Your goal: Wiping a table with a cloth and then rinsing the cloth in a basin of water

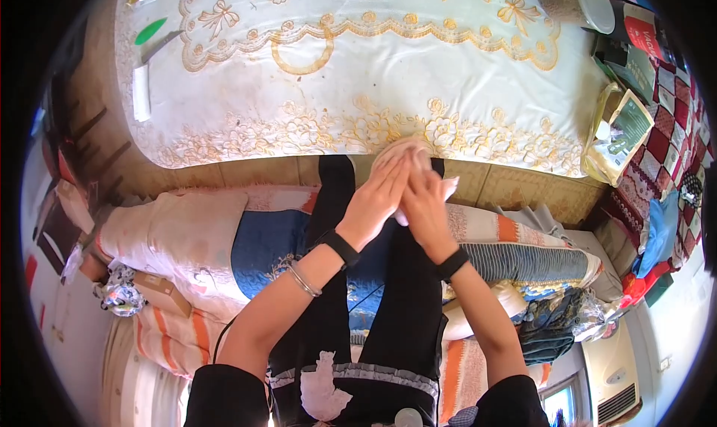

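My left hand (374,198) and my right hand (428,206) meet over my lap, just before the near edge of the table. Their fingers overlap and are slightly blurred. A pale pinkish, rounded item (399,146), perhaps cloth, shows beyond the fingertips, against the tablecloth's edge. Whitish-pink bits (450,187) poke out beside my right hand and below the palms; whether they belong to the same item is unclear. My right fingers curl around it, while the left fingers lie fairly straight across. The palms hide most of it.
An embroidered white tablecloth (235,99) covers the table. At its left lie a knife (151,57) and a green blade-shaped item (150,32). On the right are a clear container (571,4) and a printed pouch (623,138). A covered sofa (179,231) is beneath me.
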Tool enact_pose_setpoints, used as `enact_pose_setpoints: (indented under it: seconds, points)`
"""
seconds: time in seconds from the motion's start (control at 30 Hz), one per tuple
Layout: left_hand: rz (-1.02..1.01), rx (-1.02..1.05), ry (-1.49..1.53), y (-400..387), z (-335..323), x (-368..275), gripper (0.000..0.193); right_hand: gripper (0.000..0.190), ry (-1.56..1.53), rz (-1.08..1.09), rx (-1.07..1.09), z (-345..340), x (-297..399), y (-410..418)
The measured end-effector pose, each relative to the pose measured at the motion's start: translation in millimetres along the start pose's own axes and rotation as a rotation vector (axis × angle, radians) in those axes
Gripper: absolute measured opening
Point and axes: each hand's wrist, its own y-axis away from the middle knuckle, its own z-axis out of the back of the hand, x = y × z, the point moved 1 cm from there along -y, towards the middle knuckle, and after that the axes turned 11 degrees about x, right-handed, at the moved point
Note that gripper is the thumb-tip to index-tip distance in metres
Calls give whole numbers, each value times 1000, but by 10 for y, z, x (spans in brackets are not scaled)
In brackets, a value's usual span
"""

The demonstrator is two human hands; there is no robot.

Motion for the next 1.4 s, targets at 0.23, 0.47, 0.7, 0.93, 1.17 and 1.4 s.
enact_pose_setpoints:
  seconds: [0.23,0.47,0.7,0.93,1.17,1.4]
  points:
    - [-104,-253,27,-1118,580,333,50,50,7,-75,-193,658,-356,-997]
    - [-88,-49,35,-384,42,377,47,50,48,-120,-191,-53,-8,-428]
    - [-129,-65,-83,-397,448,75,49,54,-121,-91,-169,364,46,-223]
    - [-129,-281,-100,-2131,1180,146,47,57,44,-27,-441,1483,-853,-1491]
    - [-45,-312,-168,-2597,893,398,45,54,201,-93,-343,1392,-1244,-1881]
    - [-62,-309,-172,-2797,1180,592,44,57,188,-38,-387,1548,-1230,-2318]
